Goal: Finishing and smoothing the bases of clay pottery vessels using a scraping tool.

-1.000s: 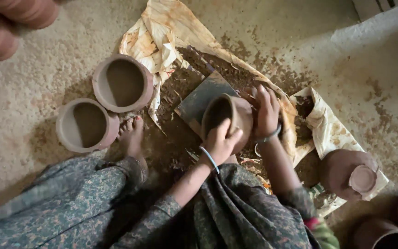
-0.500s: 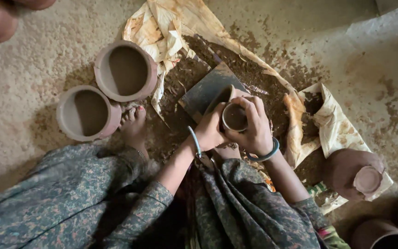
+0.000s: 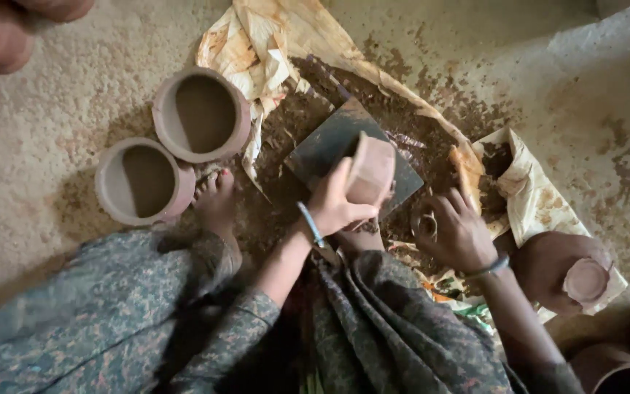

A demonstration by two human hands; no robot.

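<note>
My left hand [image 3: 335, 206] grips a small unfired clay pot [image 3: 370, 171], tipped on its side above a dark flat slab [image 3: 322, 146]. A blue bangle sits on that wrist. My right hand [image 3: 455, 232] is apart from the pot, lower right of it, just above the loose brown clay [image 3: 432, 131]. Its fingers curl around what looks like a small clay lump [image 3: 426, 225]. Patterned cloth over my lap hides the ground beneath both forearms.
Two larger open clay pots [image 3: 202, 113] [image 3: 144, 181] stand at left beside my bare foot [image 3: 216, 201]. A crumpled stained sheet [image 3: 278, 36] lies under the clay. A round pot [image 3: 559, 270] sits at right, and another pot [image 3: 614, 368] at the corner. The floor is sandy.
Both hands held the small pot before. My right hand has let go and dropped to the right, onto the clay. My left hand now holds the pot alone, turned on its side.
</note>
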